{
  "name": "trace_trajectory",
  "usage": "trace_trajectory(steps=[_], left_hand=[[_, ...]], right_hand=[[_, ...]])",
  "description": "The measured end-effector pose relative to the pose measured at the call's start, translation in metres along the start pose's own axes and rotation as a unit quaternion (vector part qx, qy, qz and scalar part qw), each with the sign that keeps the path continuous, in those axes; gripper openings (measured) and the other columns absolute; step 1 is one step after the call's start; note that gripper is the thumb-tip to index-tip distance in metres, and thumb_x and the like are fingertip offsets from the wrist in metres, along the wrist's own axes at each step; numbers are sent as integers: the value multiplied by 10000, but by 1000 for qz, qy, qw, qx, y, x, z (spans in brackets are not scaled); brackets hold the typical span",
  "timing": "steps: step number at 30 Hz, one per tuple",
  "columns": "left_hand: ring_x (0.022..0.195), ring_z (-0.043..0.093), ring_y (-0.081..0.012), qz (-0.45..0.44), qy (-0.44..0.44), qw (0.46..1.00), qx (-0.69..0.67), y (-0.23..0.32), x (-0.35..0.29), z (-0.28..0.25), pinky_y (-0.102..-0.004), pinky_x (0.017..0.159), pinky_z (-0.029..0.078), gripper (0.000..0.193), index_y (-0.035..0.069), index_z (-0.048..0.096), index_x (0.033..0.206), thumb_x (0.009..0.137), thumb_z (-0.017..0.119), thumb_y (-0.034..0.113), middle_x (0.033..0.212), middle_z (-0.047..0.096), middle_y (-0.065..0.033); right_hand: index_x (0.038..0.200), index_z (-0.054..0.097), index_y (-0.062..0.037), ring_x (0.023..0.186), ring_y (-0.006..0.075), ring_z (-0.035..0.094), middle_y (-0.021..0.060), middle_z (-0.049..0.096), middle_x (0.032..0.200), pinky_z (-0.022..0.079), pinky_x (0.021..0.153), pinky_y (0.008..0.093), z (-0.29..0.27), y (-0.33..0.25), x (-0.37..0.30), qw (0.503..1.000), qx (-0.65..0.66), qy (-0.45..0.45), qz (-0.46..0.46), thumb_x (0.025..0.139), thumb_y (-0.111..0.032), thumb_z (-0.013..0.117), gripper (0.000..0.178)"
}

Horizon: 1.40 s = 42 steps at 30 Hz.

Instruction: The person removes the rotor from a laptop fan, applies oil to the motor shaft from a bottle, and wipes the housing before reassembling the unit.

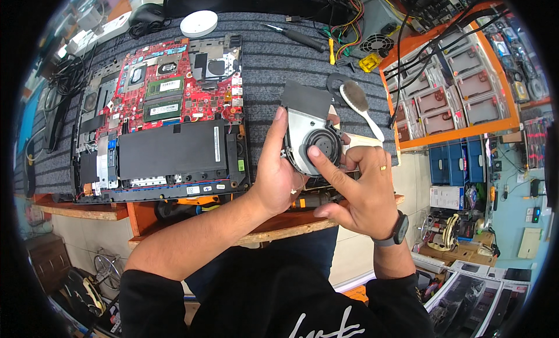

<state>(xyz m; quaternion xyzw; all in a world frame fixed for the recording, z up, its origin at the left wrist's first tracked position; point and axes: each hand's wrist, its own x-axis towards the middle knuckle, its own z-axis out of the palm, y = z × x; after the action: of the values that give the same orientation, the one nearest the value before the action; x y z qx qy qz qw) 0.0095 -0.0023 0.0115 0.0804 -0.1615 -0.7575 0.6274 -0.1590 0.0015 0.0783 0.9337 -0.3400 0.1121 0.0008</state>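
Note:
My left hand is closed around the side of a laptop cooling fan, a silver housing with a round black rotor and a dark grey flap at its far end. The index finger of my right hand presses on the rotor, while its thumb stands apart and the other fingers curl behind the fan's right side. To the left lies an opened laptop base with a red circuit board, green memory modules and a flat black battery.
A white-handled brush lies right of the fan. Farther back are a craft knife, a yellow-handled screwdriver and a round white disc. An orange-framed case borders the ribbed grey mat; the wooden table edge is close to me.

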Motion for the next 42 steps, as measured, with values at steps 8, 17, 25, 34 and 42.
trace_trajectory(steps=[8, 17, 25, 34, 42], left_hand=[[1018, 666, -276, -21, -6, 999, 25, 2, 1, -8, -416, 887, 554, 728, 18, 517, 1309, 1042, 153, 590, 1165, 640, -160], [953, 685, -300, -9, 12, 999, 44, 5, 5, -9, -442, 833, 566, 815, -4, 513, 1332, 1009, 154, 652, 1160, 652, -218], [934, 688, -243, 1, -25, 998, 66, 3, 4, -7, -404, 832, 567, 759, -3, 515, 1329, 1037, 171, 608, 1123, 667, -175], [950, 684, -261, -6, 3, 994, 107, -1, 5, -10, -414, 843, 568, 839, -9, 495, 1357, 1008, 130, 661, 1134, 655, -207], [929, 689, -257, 6, 4, 992, 124, -1, 5, -9, -405, 826, 581, 841, -22, 490, 1354, 1011, 122, 652, 1123, 655, -211]], right_hand=[[1289, 694, -151, 782, 223, 413, 40, 412, 837, 345, 736, 345, 1, 13, -18, 978, 199, 67, -23, 950, -577, 516, 572], [1373, 535, -53, 1134, 329, 553, 136, 600, 1237, 430, 956, 419, 25, 58, -8, 996, 68, -9, 59, 812, -171, 752, 614], [1332, 530, 25, 1028, 264, 621, 163, 620, 1139, 493, 893, 340, 35, 60, -73, 853, 429, 158, 254, 912, -258, 708, 537], [1351, 444, 46, 775, 257, 639, 244, 625, 1011, 526, 685, 363, 35, -15, -100, 629, 703, 193, 270, 818, -610, 683, 879], [1295, 512, 78, 980, 225, 626, 185, 620, 1090, 484, 867, 333, 26, -35, -96, 773, 579, 160, 205, 879, -478, 679, 714]])
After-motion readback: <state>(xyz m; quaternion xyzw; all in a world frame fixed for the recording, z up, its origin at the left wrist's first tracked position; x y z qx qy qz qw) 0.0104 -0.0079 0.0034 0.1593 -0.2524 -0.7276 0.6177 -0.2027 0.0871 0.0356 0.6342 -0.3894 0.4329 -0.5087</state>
